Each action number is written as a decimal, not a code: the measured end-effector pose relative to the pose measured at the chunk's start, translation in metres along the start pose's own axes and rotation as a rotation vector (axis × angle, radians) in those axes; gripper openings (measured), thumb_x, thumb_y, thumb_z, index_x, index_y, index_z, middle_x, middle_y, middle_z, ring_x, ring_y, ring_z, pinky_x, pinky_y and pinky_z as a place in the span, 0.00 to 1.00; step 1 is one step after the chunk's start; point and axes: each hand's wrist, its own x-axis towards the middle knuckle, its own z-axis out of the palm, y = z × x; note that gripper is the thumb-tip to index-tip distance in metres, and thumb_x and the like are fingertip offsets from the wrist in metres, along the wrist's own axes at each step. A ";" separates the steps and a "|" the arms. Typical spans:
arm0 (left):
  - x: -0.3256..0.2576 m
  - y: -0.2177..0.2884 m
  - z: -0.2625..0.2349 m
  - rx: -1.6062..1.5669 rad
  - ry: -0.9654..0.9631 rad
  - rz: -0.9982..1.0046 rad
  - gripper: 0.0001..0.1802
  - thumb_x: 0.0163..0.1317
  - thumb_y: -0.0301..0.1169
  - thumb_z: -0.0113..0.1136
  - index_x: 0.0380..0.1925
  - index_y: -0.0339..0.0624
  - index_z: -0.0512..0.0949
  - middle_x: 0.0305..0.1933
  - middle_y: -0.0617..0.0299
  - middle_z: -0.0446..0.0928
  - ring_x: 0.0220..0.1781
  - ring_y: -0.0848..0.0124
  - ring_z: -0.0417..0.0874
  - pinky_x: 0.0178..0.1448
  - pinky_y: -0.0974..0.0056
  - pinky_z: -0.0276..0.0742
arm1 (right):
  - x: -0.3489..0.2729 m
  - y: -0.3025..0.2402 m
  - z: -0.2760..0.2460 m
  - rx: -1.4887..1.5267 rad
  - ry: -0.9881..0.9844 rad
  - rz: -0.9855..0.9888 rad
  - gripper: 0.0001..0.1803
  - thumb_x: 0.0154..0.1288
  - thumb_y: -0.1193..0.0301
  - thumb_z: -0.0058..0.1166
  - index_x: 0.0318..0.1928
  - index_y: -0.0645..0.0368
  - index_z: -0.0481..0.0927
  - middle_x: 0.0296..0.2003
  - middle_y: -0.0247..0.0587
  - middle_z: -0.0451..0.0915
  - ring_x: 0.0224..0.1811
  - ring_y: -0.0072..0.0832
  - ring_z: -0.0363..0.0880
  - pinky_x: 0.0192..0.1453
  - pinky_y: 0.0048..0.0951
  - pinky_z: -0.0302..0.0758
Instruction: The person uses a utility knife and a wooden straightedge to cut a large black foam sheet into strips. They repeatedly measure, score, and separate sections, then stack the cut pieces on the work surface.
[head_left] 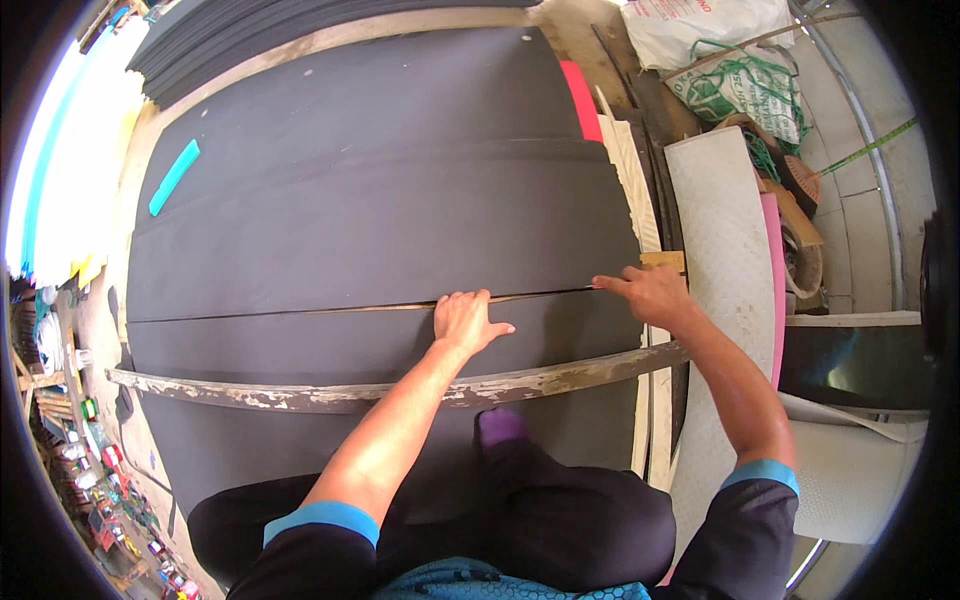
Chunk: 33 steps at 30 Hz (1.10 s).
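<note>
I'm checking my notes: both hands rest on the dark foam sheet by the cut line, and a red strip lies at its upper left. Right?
Not quite. In the head view the strip at the upper left is teal, not red. Both the left hand and right hand rest on the dark foam sheet.

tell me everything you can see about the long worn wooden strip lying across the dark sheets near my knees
The wooden strip is long, narrow and flat, seemingly wood with whitish paint flaking off to bare brown. It lies across the dark foam-like sheets, running from the left side to the right edge by the white textured panel; the lens bows it. The left forearm crosses above it, and the left hand lies flat on the sheet just beyond. The right forearm passes over its right end. Whether either arm touches it cannot be told.
</note>
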 end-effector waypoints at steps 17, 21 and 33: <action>-0.018 0.002 0.004 -0.005 0.158 0.042 0.35 0.49 0.64 0.78 0.36 0.42 0.83 0.37 0.58 0.88 0.46 0.61 0.85 0.60 0.53 0.75 | -0.026 0.059 0.055 -0.061 -0.130 0.108 0.20 0.76 0.66 0.52 0.62 0.29 0.86 0.34 0.38 0.87 0.38 0.38 0.90 0.39 0.43 0.84; -0.016 0.005 0.003 0.018 0.092 0.026 0.38 0.50 0.65 0.77 0.42 0.39 0.84 0.41 0.59 0.89 0.47 0.61 0.85 0.62 0.54 0.75 | -0.037 0.078 0.074 -0.097 -0.150 0.163 0.22 0.72 0.70 0.53 0.60 0.30 0.87 0.34 0.39 0.86 0.37 0.40 0.89 0.40 0.45 0.81; -0.022 -0.057 -0.008 0.003 0.025 0.340 0.42 0.62 0.52 0.74 0.69 0.38 0.73 0.75 0.52 0.73 0.76 0.54 0.72 0.80 0.49 0.67 | -0.054 0.078 0.027 0.053 0.056 0.311 0.18 0.70 0.66 0.60 0.58 0.54 0.80 0.43 0.44 0.82 0.48 0.46 0.84 0.52 0.49 0.79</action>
